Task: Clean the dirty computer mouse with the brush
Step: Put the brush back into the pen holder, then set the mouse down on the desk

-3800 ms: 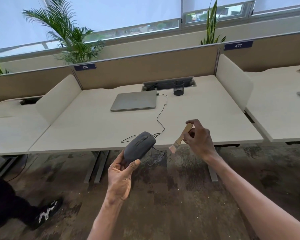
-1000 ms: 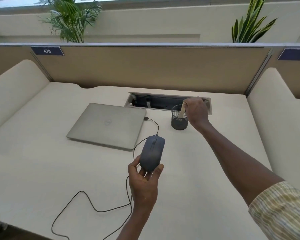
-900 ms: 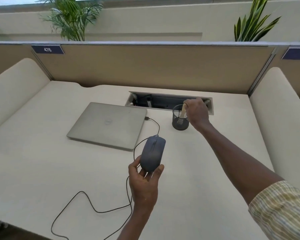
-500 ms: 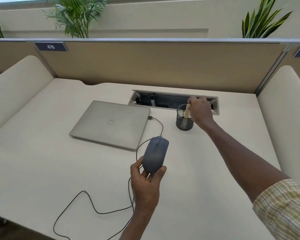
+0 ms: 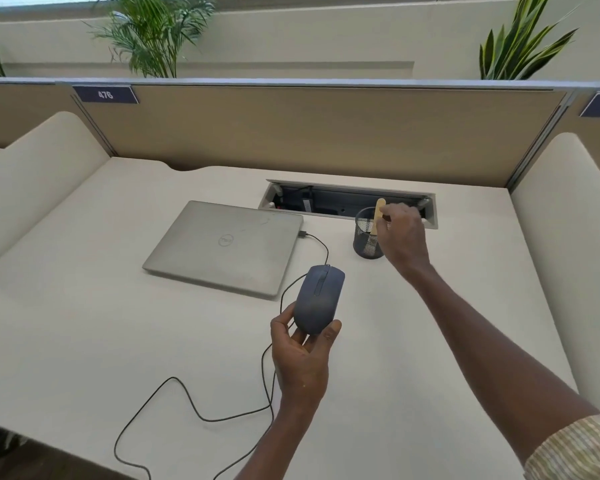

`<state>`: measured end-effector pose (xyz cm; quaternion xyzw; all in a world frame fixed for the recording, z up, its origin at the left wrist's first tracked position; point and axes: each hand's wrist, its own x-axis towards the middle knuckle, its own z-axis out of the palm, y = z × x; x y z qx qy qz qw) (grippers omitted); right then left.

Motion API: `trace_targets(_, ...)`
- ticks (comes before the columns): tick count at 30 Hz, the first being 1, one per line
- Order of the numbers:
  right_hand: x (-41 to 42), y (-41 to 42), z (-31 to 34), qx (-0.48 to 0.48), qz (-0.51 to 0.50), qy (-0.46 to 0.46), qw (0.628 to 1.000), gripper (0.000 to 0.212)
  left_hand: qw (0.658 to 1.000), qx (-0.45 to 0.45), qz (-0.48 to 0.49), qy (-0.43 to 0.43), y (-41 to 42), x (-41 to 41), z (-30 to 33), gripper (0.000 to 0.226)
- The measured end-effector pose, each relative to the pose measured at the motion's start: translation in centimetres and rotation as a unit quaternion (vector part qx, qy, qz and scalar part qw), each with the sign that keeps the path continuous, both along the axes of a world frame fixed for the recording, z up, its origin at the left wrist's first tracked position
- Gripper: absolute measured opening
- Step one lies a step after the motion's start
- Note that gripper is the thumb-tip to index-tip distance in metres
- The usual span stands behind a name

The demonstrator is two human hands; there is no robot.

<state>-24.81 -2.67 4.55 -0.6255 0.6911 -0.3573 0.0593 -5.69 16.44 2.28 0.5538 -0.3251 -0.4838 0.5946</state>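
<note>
Pale desk (image 5: 84, 341) surface fills the view, backed by a tan partition (image 5: 326, 133) labelled 476, with plants behind it. Left of the black mesh pen cup (image 5: 364, 242), a closed silver laptop (image 5: 222, 247) lies flat. Nearer than the cup, the left hand (image 5: 302, 355) grasps the dark computer mouse (image 5: 319, 299) by its rear end, raised off the desk, its cable (image 5: 194, 410) looping across the surface to the laptop's side. Over the cup, the right hand (image 5: 402, 237) reaches, fingertips pinching the wooden handle of the brush (image 5: 378, 216), which stands bristles-down inside the cup.
</note>
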Motion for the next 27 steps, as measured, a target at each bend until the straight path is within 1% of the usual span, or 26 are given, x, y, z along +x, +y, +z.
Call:
trace_targets(3, 2.2, 4.4, 0.4, 0.011, 0.004, -0.115, 0.993, 0.02, 1.0, -0.001, 0.005, 0.004, -0.2, -0.1, 0.1, 0.058)
trace_targets(7, 5.2, 11.0, 0.5, 0.046, 0.009, -0.216, 0.975, 0.025, 1.0, 0.003, 0.011, 0.01, -0.4, -0.4, 0.0, 0.057)
trace_targets(8, 5.8, 12.5, 0.3, 0.071, 0.012, -0.258, 0.964, 0.024, 1.0, 0.004, 0.011, 0.011, -0.3, -0.6, -0.1, 0.057)
trace_targets(10, 6.7, 15.0, 0.1, 0.117, 0.018, -0.36, 0.925, 0.016, 1.0, 0.001, 0.008, 0.007, 0.0, -0.8, -0.1, 0.06)
trace_targets(11, 7.1, 16.0, 0.1, 0.127, 0.02, -0.396, 0.909, 0.014, 1.0, -0.001, 0.003, 0.003, 0.2, -1.0, -0.1, 0.062)
trace_targets(13, 7.4, 17.5, 0.2, 0.124, 0.023, -0.438, 0.89, 0.019, 1.0, -0.005, -0.009, -0.005, 0.5, -1.2, -0.2, 0.065)
trace_targets(15, 7.5, 18.4, 0.6, 0.112, 0.038, -0.469, 0.876, 0.018, 1.0, -0.007, -0.021, -0.003, 0.8, -1.2, -0.2, 0.065)
trace_targets(17, 7.7, 18.9, 0.7, 0.108, 0.049, -0.476, 0.872, 0.028, 0.999, -0.011, -0.037, -0.006, 0.9, -1.1, -0.3, 0.065)
trace_targets(20, 7.8, 19.4, 0.2, 0.106, 0.028, -0.465, 0.878, 0.029, 0.996, -0.017, -0.073, -0.042, 1.0, -0.8, -0.5, 0.073)
trace_targets(22, 7.5, 19.6, -0.2, 0.107, 0.008, -0.465, 0.879, 0.029, 0.992, -0.018, -0.115, -0.058, 1.1, -0.5, -0.8, 0.072)
trace_targets(24, 6.8, 19.7, -0.8, 0.116, -0.008, -0.482, 0.868, 0.03, 0.983, -0.011, -0.157, -0.091, 1.2, 0.0, -1.2, 0.065)
trace_targets(27, 5.9, 20.0, -1.9, 0.147, -0.011, -0.488, 0.861, 0.03, 0.971, 0.012, -0.189, -0.143, 1.1, 0.7, -2.0, 0.042)
